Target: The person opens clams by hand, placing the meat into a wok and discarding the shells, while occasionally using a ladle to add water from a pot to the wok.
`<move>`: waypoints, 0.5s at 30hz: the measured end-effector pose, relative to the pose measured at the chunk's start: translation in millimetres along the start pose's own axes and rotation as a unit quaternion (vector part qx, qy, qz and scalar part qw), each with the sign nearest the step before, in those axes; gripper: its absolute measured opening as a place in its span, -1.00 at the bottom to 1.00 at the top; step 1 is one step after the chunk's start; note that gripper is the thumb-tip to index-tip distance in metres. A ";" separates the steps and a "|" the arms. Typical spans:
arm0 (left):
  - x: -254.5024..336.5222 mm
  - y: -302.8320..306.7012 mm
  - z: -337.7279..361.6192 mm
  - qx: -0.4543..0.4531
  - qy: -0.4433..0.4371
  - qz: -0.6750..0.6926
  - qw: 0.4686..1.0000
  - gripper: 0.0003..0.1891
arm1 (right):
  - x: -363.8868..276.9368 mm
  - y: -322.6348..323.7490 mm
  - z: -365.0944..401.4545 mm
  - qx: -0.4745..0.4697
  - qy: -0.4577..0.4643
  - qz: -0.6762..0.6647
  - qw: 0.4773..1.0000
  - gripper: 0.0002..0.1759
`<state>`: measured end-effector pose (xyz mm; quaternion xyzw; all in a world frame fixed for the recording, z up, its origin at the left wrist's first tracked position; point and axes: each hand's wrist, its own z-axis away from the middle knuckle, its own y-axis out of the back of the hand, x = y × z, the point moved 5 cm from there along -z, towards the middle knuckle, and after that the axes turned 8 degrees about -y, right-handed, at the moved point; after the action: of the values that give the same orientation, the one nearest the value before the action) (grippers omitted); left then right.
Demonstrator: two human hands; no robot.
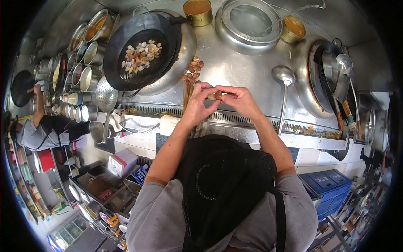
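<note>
My left hand (199, 104) and my right hand (240, 101) meet above the front of the steel counter, fingertips pinched around small brown shell pieces (218, 95). A paler bit shows between the fingers of my left hand. Just behind my left hand, several brown shells (193, 71) lie in a loose pile beside the wok's rim. A bamboo brush (187, 95) is partly hidden by my left hand. To the left, a black wok (113, 63) holds many pale opened clams (142, 56).
A ladle (284, 77) lies right of my hands, near another wok station (300, 80). A steel pot (248, 25) and tins (197, 12) stand at the back. Seasoning containers and a perforated skimmer (106, 94) are left. A co-worker (46, 130) stands far left.
</note>
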<state>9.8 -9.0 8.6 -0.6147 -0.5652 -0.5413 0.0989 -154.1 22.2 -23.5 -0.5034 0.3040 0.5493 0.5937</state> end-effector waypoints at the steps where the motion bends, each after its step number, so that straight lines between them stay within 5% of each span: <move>1: -0.5 0.0 0.5 0.002 -0.005 -0.006 1.000 -0.51 | 2.6 -1.5 -0.8 0.000 0.000 0.001 1.000 -0.59; 4: -1.2 -1.8 1.3 0.010 -0.006 -0.005 1.000 -0.53 | 1.1 -7.4 1.1 0.031 0.022 -0.008 0.999 -0.57; 6: 0.1 -4.7 1.8 0.017 0.013 0.004 1.000 -0.53 | -9.9 -10.6 6.2 0.101 0.069 0.194 0.973 -0.55; 9: -3.0 -6.9 4.3 0.027 0.031 -0.005 0.999 -0.54 | -16.2 -16.8 5.2 0.142 0.103 0.272 0.946 -0.54; 15: -4.5 -7.8 3.3 0.024 0.010 -0.052 0.998 -0.52 | -21.4 -18.5 4.6 0.150 0.102 0.281 0.942 -0.55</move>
<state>6.4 -6.6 -0.1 -0.5767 -0.6080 -0.5381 0.0907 -141.8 21.1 2.3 -0.3562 0.5709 0.5876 0.4493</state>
